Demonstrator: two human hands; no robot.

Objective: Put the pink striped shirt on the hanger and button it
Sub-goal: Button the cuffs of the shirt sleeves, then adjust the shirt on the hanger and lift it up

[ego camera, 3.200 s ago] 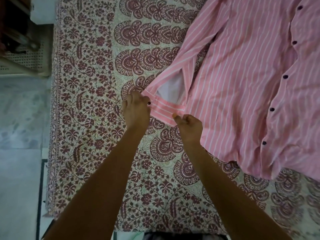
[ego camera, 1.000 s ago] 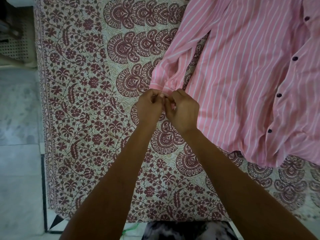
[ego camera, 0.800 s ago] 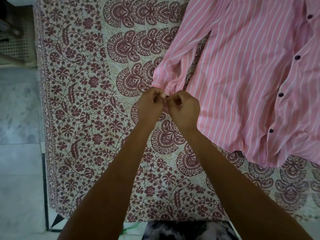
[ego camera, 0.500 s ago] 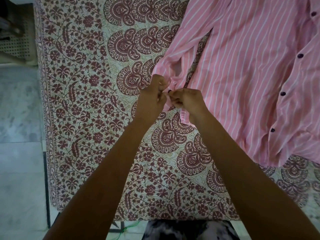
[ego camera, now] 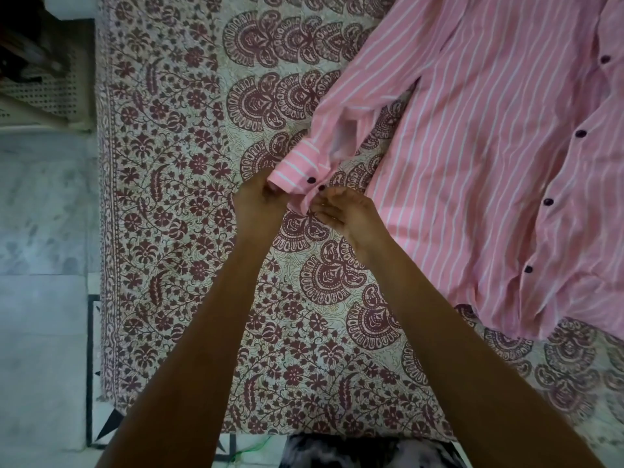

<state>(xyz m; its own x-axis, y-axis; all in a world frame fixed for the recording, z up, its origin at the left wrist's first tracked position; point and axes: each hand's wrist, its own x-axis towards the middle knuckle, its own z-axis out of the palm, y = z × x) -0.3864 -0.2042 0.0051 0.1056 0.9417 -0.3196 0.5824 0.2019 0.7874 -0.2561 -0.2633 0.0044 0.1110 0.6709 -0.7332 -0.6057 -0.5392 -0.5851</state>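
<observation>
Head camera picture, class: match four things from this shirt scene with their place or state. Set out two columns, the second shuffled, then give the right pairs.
Column one:
1. left hand
2. right hand
3. front buttons
4. printed bedspread

Column two:
A. lies under the pink striped shirt
B. pinches the sleeve cuff beside a dark cuff button
C. grips the cuff's end away from the shirt body
D. dark, in a row down the shirt front

Pairs: 1-C, 2-B, 3-D, 4-A.
</observation>
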